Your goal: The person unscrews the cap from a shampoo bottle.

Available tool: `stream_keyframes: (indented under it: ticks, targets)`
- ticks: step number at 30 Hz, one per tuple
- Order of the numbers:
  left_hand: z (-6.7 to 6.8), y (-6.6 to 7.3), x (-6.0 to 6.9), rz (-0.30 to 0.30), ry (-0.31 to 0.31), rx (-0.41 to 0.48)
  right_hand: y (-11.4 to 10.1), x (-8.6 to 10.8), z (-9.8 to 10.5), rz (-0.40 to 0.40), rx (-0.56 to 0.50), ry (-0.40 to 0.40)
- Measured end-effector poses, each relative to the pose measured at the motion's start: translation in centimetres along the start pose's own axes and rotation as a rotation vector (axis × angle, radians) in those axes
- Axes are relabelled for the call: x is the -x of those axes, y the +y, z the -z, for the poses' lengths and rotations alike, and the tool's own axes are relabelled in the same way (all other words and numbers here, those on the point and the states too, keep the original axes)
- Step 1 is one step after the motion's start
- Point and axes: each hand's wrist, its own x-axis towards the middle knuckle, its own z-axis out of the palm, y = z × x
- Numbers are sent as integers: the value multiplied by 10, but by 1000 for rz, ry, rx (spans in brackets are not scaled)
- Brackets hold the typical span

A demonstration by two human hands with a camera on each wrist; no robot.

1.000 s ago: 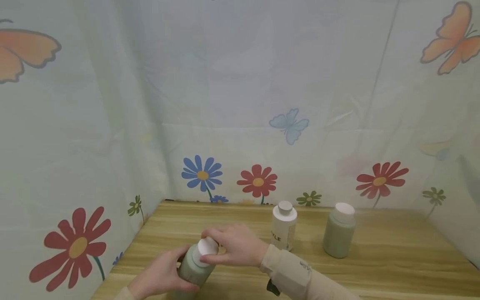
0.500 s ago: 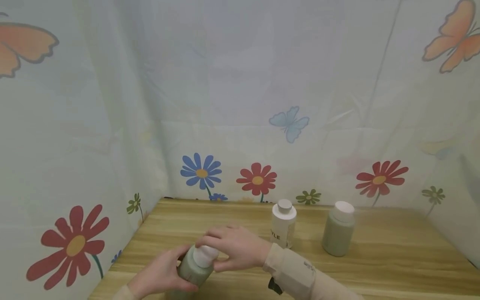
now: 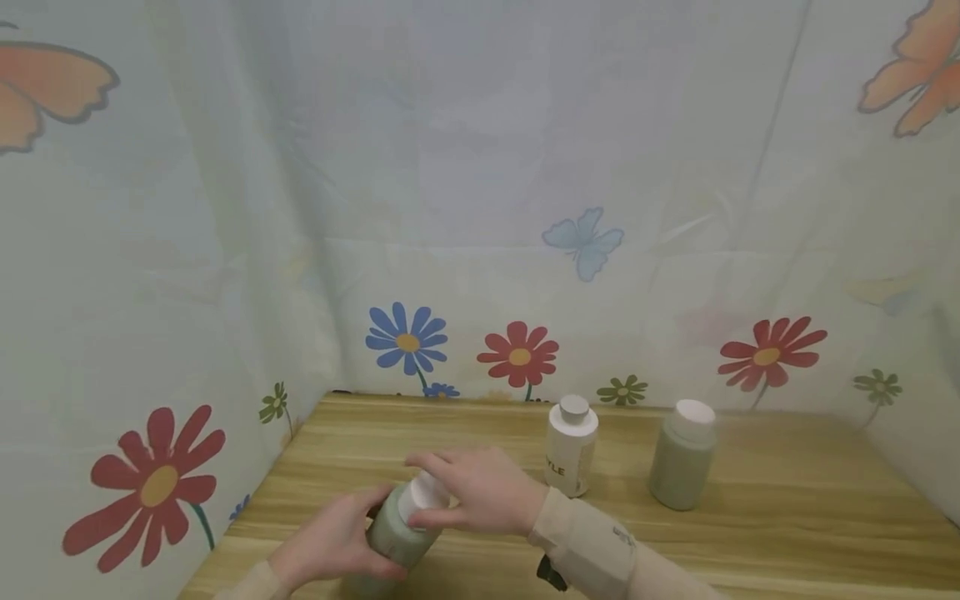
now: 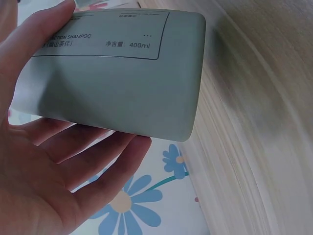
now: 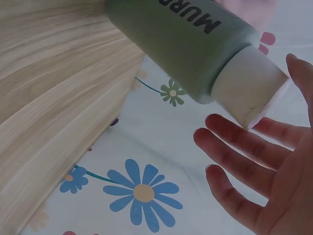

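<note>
A green bottle (image 3: pixel 399 533) is tilted to the right over the near left part of the table, its white cap (image 3: pixel 422 500) uppermost. My left hand (image 3: pixel 330 537) grips its body; the left wrist view shows the thumb on one side of the bottle (image 4: pixel 122 93) and the fingers on the other. Around the cap is my right hand (image 3: pixel 491 492). In the right wrist view that hand (image 5: pixel 274 171) has its fingers spread and lightly bent beside the cap (image 5: pixel 249 83), with a small gap between thumb and cap.
Standing on the wooden table (image 3: pixel 787 483) are a white bottle (image 3: pixel 572 446) with a grey cap, just behind my right wrist, and a second green bottle (image 3: pixel 681 467) with a white cap farther right. A flowered curtain (image 3: pixel 450 167) hangs behind and at the sides.
My right hand has loosened from the cap, turned and come back around it. My left hand keeps its grip on the tilted bottle. The view has shifted slightly.
</note>
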Motion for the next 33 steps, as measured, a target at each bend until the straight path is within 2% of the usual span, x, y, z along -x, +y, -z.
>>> stream_keyframes:
  ticks: [4,11,16,22,25,29,33]
  targets:
    - [2,2,1,7,12,-25,1,-1,-2,-43,-17,-12]
    - [1,3,-2,21,17,-15,3,0,3,4,-65,-54]
    - [3,2,-1,20,1,-3,2,-1,9,77,-37,-77]
    - [3,3,-1,9,9,-5,5,0,8,185,4,-47]
    - [2,4,-2,-3,4,-9,5,1,7,125,-39,-62]
    - [1,7,-5,-22,-4,-19,4,2,8,-27,-80,-94]
    - [1,7,-5,-23,-21,-11,4,0,7,-71,-41,-99]
